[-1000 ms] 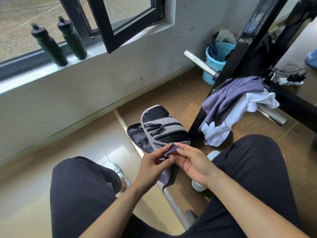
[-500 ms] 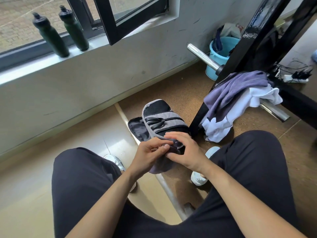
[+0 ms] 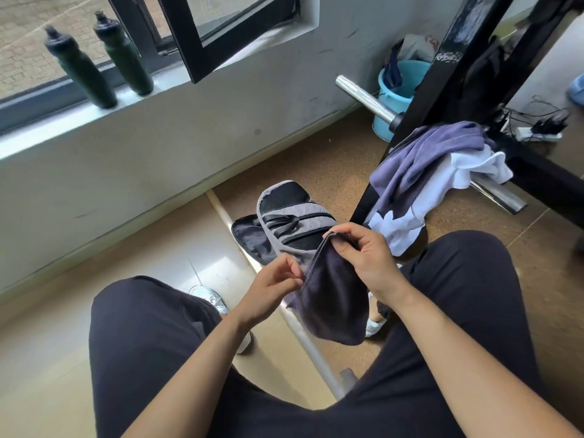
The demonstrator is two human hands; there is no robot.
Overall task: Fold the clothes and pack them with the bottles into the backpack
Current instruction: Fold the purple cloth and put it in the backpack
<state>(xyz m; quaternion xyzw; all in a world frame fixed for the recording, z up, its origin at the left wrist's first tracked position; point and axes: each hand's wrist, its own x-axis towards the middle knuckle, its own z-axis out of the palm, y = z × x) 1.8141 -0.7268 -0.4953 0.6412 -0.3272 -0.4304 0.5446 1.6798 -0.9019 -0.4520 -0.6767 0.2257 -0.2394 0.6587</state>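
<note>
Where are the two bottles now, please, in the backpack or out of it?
Out: both bottles stand on the windowsill, away from the backpack on the floor.

Daylight enters through the window at upper left, and the scene is evenly bright. The sill is washed out almost to white. A patch of glare sits on the glossy floor tile. Soft shadow lies under the heaped clothes. Wide-angle distortion bends the wall and the black frame toward the edges. The centre is sharp; the far right edge looks slightly smeared, possibly from motion. The dark cloth shows little fold detail.
</note>
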